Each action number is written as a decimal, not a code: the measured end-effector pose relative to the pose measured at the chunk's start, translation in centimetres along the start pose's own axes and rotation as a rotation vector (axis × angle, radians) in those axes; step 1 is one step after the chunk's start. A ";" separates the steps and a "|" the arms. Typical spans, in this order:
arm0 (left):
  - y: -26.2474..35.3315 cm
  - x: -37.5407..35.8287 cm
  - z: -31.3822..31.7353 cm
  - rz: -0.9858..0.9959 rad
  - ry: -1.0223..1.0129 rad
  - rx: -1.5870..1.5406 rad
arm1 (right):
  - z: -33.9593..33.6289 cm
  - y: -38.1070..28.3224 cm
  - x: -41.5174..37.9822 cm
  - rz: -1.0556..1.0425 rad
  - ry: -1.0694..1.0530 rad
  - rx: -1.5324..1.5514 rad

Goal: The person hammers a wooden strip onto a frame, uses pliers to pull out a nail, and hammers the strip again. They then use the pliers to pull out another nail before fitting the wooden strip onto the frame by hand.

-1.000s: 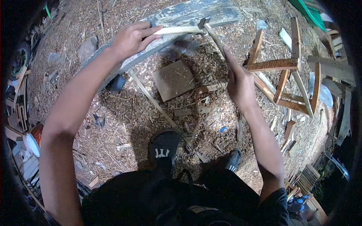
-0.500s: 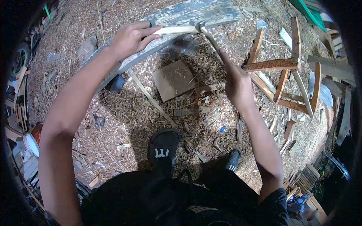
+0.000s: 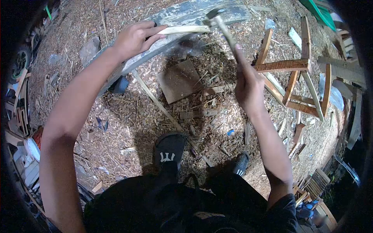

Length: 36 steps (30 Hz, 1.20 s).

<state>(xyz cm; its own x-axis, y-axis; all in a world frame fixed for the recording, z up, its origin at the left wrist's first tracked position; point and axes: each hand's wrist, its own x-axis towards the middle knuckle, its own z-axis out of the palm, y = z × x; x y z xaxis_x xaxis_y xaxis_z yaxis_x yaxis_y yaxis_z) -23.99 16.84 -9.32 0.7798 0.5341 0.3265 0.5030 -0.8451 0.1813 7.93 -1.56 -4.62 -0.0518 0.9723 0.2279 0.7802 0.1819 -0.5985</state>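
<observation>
My left hand (image 3: 138, 39) pinches one end of a pale wooden strip (image 3: 184, 29) between thumb and fingers. The strip lies along the near edge of a thick weathered plank (image 3: 194, 12). My right hand (image 3: 250, 85) is wrapped round the handle of a hammer (image 3: 223, 29), index finger stretched along it. The hammer's head hangs just above the strip's right end, apart from it. Whether a nail stands in that end is too small to tell.
A wooden frame (image 3: 287, 66) stands at the right. A square board (image 3: 180, 81) and a long thin stick (image 3: 155, 101) lie on ground covered in wood chips. My two shoes are below them. A green object (image 3: 318, 14) is at the upper right.
The hammer has lifted off the strip's right end, its head rising up and to the right. My right hand has shifted slightly right; my left hand and the strip stay almost still.
</observation>
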 end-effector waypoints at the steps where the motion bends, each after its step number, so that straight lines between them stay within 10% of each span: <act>1: 0.0 0.0 0.0 0.002 0.003 0.001 | -0.2 0.1 0.0 -0.001 0.002 -0.002; 3: 0.0 0.0 0.0 -0.002 -0.010 -0.003 | -0.5 0.0 0.1 0.151 -0.235 -0.152; 8: 0.0 -0.1 0.1 0.001 0.002 0.015 | -0.5 -0.4 0.1 0.021 0.035 0.008; 11: -0.1 -0.1 0.3 0.004 -0.003 0.009 | -1.1 -0.6 0.5 0.332 -0.306 -0.075; 16: 0.1 -0.1 0.0 -0.024 -0.019 0.017 | 0.2 0.3 -0.4 0.031 0.017 0.028; 22: 0.0 -0.1 0.1 -0.012 -0.009 -0.001 | -0.7 -1.5 -0.1 0.302 -0.096 0.118; 27: 0.1 0.3 -0.1 -0.026 -0.028 -0.010 | 0.2 0.5 -0.4 0.053 -0.088 -0.017; 29: 0.0 0.7 -0.7 -0.074 -0.088 -0.044 | -0.7 -0.8 -1.2 0.412 -0.105 0.091; 36: -1.9 1.8 -0.6 -0.119 -0.157 -0.218 | -3.2 2.4 -9.4 0.482 -0.151 0.035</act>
<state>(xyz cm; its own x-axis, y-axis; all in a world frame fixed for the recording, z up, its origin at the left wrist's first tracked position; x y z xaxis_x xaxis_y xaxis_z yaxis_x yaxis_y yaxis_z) -23.75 19.38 -8.56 0.7771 0.6121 0.1463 0.5153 -0.7523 0.4105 12.35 -10.74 -5.75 0.2170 0.9569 -0.1928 0.7168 -0.2903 -0.6340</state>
